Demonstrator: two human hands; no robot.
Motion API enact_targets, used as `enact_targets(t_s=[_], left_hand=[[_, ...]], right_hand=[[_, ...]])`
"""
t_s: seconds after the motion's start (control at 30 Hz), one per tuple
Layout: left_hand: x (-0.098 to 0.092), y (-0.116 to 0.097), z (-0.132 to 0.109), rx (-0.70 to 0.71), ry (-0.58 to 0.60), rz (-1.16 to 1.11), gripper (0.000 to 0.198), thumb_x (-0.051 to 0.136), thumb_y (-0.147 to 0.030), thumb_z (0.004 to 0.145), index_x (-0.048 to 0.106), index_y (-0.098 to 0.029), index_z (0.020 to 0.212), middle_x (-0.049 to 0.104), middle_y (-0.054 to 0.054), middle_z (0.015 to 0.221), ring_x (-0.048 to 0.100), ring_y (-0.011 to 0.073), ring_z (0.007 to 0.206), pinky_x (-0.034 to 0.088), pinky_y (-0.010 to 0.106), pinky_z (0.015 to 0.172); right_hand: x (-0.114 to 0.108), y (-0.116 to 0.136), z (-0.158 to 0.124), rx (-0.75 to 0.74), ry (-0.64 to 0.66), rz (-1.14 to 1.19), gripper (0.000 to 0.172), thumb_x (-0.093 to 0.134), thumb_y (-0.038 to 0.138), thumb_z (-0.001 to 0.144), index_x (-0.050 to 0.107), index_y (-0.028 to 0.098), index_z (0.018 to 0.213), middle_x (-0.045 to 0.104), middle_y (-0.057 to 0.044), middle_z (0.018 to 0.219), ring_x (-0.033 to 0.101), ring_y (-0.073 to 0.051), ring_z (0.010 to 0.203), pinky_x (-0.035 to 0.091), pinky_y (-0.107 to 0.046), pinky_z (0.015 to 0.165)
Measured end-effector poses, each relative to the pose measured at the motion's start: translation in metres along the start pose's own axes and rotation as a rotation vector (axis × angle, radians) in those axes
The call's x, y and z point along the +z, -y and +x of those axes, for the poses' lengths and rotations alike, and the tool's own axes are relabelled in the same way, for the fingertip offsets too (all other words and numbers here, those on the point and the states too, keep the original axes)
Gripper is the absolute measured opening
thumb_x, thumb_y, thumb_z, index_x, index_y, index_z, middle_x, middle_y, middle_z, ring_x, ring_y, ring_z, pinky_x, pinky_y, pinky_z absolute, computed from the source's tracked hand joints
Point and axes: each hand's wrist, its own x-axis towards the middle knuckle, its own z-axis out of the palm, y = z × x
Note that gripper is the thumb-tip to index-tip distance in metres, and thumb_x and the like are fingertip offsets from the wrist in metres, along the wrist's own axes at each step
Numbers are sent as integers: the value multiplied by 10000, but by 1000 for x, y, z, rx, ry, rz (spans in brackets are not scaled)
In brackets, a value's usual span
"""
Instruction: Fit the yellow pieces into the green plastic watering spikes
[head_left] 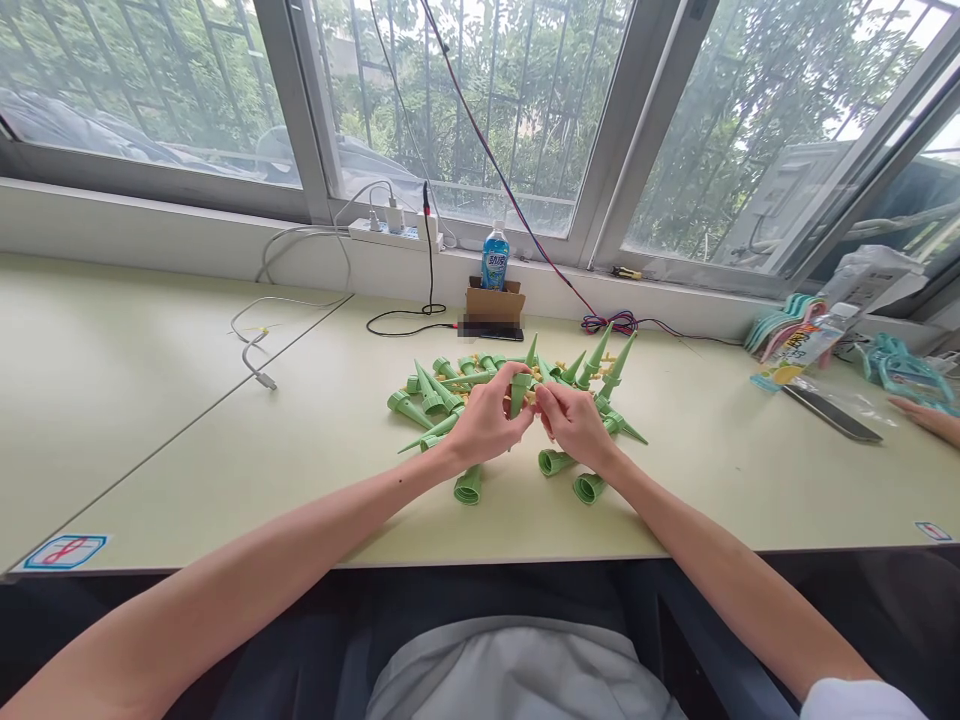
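My left hand [491, 415] is closed around a green plastic plant watering spike [518, 394], whose wide threaded collar is at the top. With fingers pinched, my right hand [576, 423] meets it from the right, gripping a small yellow valve [531, 397] at the side of the spike. The fingers partly hide where the two parts meet. Around both hands lies a loose heap of similar green spikes [409, 407], some with yellow pieces. Closer to me, two spikes with open threaded ends [589, 488] and another spike [468, 486] lie on the table.
Behind the heap, a blue bottle [495, 258] stands in a cardboard box [495, 302] with a phone [491, 332] in front. Cables [611, 322] and a power strip [390, 235] run along the window. Hangers [780, 325], a drink bottle [806, 345] and another person's hand [928, 417] are at right.
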Motion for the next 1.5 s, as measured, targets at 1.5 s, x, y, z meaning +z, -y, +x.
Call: enact_targets(t_s=[1.5], left_hand=[[0, -2, 1, -28, 19, -69, 375, 586, -310, 847, 483, -215, 1195, 645, -37, 707, 631, 122, 496, 501, 224, 505]], right_hand=[[1, 0, 0, 13, -19, 25, 461, 408, 578, 971, 463, 211, 697, 459, 31, 487, 383, -115, 447, 305, -263, 474]])
